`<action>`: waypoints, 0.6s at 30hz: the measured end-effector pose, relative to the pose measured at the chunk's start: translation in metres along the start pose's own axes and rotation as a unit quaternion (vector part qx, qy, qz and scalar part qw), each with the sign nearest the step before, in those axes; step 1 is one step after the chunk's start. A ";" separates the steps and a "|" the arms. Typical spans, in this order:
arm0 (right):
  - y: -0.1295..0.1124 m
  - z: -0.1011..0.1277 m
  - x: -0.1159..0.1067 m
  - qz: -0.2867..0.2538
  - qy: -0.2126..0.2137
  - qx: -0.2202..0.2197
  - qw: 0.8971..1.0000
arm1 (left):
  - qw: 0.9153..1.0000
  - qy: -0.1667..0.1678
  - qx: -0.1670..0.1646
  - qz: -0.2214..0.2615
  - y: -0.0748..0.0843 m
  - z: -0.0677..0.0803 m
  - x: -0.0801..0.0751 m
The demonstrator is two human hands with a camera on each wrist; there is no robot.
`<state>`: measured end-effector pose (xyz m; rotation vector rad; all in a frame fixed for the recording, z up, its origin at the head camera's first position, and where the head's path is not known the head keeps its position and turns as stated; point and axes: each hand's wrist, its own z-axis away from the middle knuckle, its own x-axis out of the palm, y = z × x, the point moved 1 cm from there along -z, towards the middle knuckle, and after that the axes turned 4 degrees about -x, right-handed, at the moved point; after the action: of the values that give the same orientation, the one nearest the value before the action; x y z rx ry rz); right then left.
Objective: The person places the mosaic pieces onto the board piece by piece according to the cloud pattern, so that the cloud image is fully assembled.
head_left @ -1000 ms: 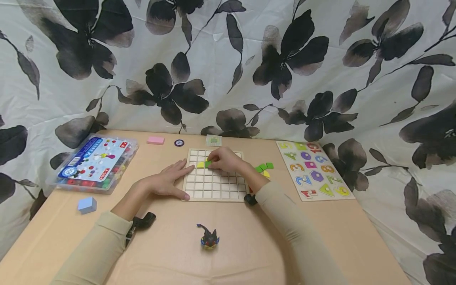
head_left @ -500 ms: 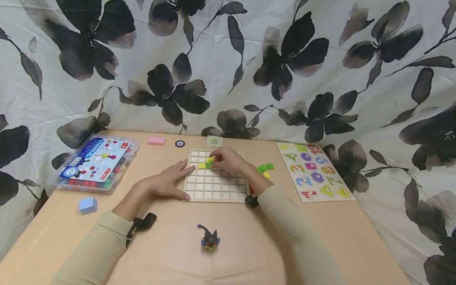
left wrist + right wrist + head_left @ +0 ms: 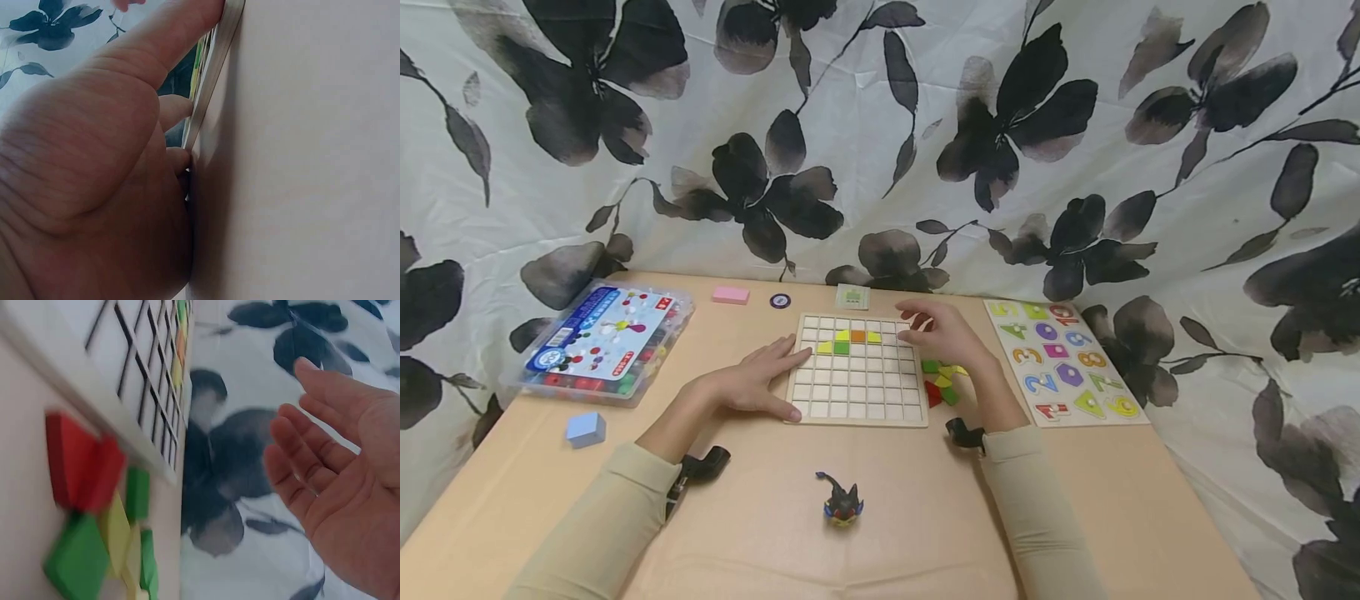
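Observation:
A pale grid board [image 3: 857, 392] lies mid-table, with yellow, green and orange pieces set in its upper cells, among them an orange square [image 3: 858, 337] and a green square [image 3: 841, 348]. My left hand [image 3: 758, 379] rests along the board's left edge, fingers spread and thumb at the lower corner. My right hand [image 3: 943, 329] hovers over the board's upper right edge with loosely bent fingers. In the right wrist view that hand [image 3: 340, 469] holds nothing. Below it, loose red [image 3: 81, 462], green and yellow pieces lie beside the board.
A picture card [image 3: 853, 297], a round dark token [image 3: 780, 301] and a pink block [image 3: 730, 296] lie behind the board. At left are a plastic case [image 3: 602, 342] and a blue block [image 3: 585, 430]. A number puzzle [image 3: 1063, 362] lies right, a dark toy figure [image 3: 842, 504] in front.
My right hand has moved right, off the upper-left cells, uncovering orange and yellow pieces in the row and loose pieces beside the board. My left hand stays in place.

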<state>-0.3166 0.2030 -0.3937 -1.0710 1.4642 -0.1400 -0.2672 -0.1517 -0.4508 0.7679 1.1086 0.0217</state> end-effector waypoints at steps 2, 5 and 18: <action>0.006 0.004 -0.007 0.001 0.003 0.009 1.000 | 1.000 0.000 0.001 0.002 0.001 0.000 0.000; 0.015 0.010 -0.014 0.014 -0.007 0.026 1.000 | 1.000 0.001 0.000 0.003 0.000 -0.001 0.000; 0.044 0.021 -0.012 0.026 -0.123 0.102 0.987 | 1.000 0.002 -0.003 -0.004 -0.002 -0.001 0.001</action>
<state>-0.3235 0.2463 -0.4183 -0.8498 1.2263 -0.1139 -0.2681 -0.1526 -0.4528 0.7572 1.1145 0.0192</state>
